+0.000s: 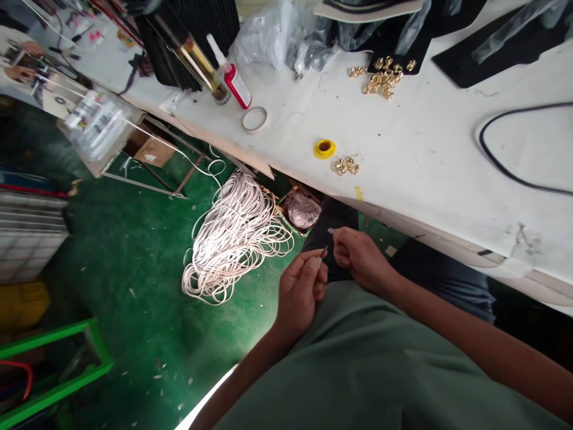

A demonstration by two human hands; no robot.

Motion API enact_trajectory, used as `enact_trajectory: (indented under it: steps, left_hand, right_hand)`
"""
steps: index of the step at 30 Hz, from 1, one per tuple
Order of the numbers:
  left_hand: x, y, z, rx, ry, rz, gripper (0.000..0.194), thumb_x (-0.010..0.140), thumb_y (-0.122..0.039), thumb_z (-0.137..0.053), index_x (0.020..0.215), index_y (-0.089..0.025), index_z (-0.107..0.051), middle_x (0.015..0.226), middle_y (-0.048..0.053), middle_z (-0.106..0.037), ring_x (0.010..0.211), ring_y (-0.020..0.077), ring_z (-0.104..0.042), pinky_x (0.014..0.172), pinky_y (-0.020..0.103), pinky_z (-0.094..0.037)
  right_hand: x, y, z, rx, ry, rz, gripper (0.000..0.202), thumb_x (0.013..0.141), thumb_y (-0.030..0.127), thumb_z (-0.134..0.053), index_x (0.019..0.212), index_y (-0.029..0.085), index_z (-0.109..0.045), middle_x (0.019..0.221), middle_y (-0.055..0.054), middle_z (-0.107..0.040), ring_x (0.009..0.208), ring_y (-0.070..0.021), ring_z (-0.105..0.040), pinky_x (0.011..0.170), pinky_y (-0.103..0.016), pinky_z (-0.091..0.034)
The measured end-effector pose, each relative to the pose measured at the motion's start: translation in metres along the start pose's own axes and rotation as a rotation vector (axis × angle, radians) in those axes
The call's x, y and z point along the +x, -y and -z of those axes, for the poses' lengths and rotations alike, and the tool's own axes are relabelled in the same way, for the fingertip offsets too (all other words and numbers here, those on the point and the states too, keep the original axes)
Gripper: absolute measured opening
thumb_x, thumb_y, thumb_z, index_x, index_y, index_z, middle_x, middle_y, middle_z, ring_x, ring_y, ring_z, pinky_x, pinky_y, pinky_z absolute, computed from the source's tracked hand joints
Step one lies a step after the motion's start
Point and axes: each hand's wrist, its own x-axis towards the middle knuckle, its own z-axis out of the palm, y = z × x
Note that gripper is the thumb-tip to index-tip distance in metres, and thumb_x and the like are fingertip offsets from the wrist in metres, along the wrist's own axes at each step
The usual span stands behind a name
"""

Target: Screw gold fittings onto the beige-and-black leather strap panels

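Both hands are close together over my lap, below the table's front edge. My left hand (302, 286) is closed in a pinch, and a small thin piece (324, 253) juts from its fingertips, too small to name. Curled into a fist just to its right, my right hand (360, 254) grips something with a small greyish tip (330, 230) poking out. On the white table above them lie a small heap of gold metal rings (345, 166) and a yellow round cap-like piece (324, 148) with a dark centre.
A bigger pile of gold fittings (382, 82) lies farther back beside black sheets (496, 51). A red glue bottle (237, 86), tape roll (255, 119) and black cord (487, 143) are on the table. Coiled white cord (237, 233) covers the floor; a co-worker's hands (22, 71) show far left.
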Motion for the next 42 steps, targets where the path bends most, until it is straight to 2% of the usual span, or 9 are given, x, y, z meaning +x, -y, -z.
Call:
enact_trajectory:
  steps: [3, 8, 12, 18, 23, 30, 35, 39, 42]
  left_hand:
    - [-0.001, -0.002, -0.003, -0.087, -0.036, 0.038, 0.04, 0.086, -0.047, -0.08, 0.11, -0.017, -0.069, 0.069, -0.005, -0.055, 0.046, 0.0011, -0.028, 0.043, 0.014, -0.022]
    - [0.008, 0.002, -0.002, -0.099, -0.019, 0.067, 0.043, 0.087, -0.048, -0.079, 0.117, -0.019, -0.067, 0.07, -0.005, -0.056, 0.045, 0.0015, -0.029, 0.042, 0.014, -0.022]
    - [0.01, 0.004, -0.001, -0.065, 0.003, 0.061, 0.042, 0.089, -0.049, -0.077, 0.116, -0.019, -0.067, 0.069, -0.005, -0.055, 0.045, 0.0016, -0.029, 0.042, 0.014, -0.021]
    - [0.007, 0.004, 0.0, -0.102, 0.017, 0.084, 0.041, 0.087, -0.046, -0.079, 0.113, -0.017, -0.065, 0.067, -0.007, -0.052, 0.045, 0.0012, -0.027, 0.042, 0.014, -0.02]
    - [0.001, -0.002, -0.003, -0.143, 0.058, 0.083, 0.04, 0.087, -0.044, -0.08, 0.114, -0.017, -0.066, 0.066, -0.007, -0.05, 0.046, 0.0014, -0.024, 0.042, 0.014, -0.018]
    - [0.007, -0.001, -0.005, -0.123, 0.057, 0.109, 0.047, 0.086, -0.049, -0.08, 0.118, -0.018, -0.064, 0.066, -0.008, -0.049, 0.045, 0.0016, -0.025, 0.042, 0.014, -0.018]
    - [0.007, -0.002, -0.005, -0.075, 0.043, 0.09, 0.042, 0.085, -0.047, -0.082, 0.112, -0.019, -0.065, 0.065, -0.008, -0.05, 0.044, 0.0012, -0.025, 0.041, 0.013, -0.019]
    - [0.006, -0.001, -0.005, -0.059, 0.001, 0.084, 0.042, 0.084, -0.049, -0.083, 0.107, -0.017, -0.068, 0.063, -0.008, -0.05, 0.044, 0.0007, -0.025, 0.041, 0.013, -0.019]
    - [0.002, -0.002, -0.006, -0.061, 0.006, 0.089, 0.046, 0.082, -0.049, -0.084, 0.109, -0.015, -0.07, 0.061, -0.008, -0.049, 0.044, 0.0014, -0.026, 0.041, 0.014, -0.019]
  right_hand:
    - [0.004, -0.001, 0.009, 0.13, -0.157, 0.018, 0.042, 0.088, 0.045, -0.07, 0.068, 0.022, -0.043, 0.057, 0.009, -0.028, 0.046, -0.0069, -0.026, 0.044, -0.024, -0.022]
    - [-0.014, 0.006, 0.006, -0.037, 0.268, 0.046, 0.043, 0.098, 0.052, -0.063, 0.072, 0.021, -0.049, 0.058, 0.007, -0.036, 0.048, -0.0085, -0.036, 0.046, -0.025, -0.025]
    - [-0.018, 0.005, -0.001, -0.159, 0.385, 0.016, 0.046, 0.099, 0.059, -0.059, 0.077, 0.019, -0.056, 0.062, 0.004, -0.049, 0.05, -0.0081, -0.039, 0.047, -0.025, -0.027]
    - [-0.008, -0.006, -0.003, -0.005, 0.292, -0.008, 0.044, 0.094, 0.054, -0.067, 0.073, 0.02, -0.051, 0.057, 0.008, -0.037, 0.048, -0.0071, -0.031, 0.045, -0.024, -0.023]
    - [0.006, -0.012, 0.017, 0.161, -0.165, -0.007, 0.042, 0.084, 0.042, -0.074, 0.066, 0.022, -0.041, 0.058, 0.009, -0.027, 0.047, -0.0061, -0.024, 0.044, -0.024, -0.02]
    - [-0.017, 0.011, 0.009, -0.045, 0.24, 0.053, 0.044, 0.097, 0.054, -0.063, 0.072, 0.021, -0.049, 0.057, 0.007, -0.037, 0.047, -0.0081, -0.036, 0.047, -0.025, -0.024]
    - [-0.022, 0.014, 0.0, -0.232, 0.355, 0.071, 0.05, 0.099, 0.062, -0.058, 0.073, 0.02, -0.052, 0.057, 0.005, -0.049, 0.049, -0.0089, -0.041, 0.049, -0.025, -0.029]
    - [-0.018, 0.004, -0.002, -0.206, 0.345, 0.065, 0.048, 0.098, 0.062, -0.06, 0.074, 0.02, -0.053, 0.056, 0.005, -0.05, 0.049, -0.0092, -0.04, 0.048, -0.025, -0.028]
    - [-0.006, -0.003, 0.004, -0.031, 0.085, 0.069, 0.045, 0.092, 0.055, -0.069, 0.07, 0.022, -0.049, 0.054, 0.006, -0.042, 0.047, -0.0088, -0.035, 0.047, -0.025, -0.026]
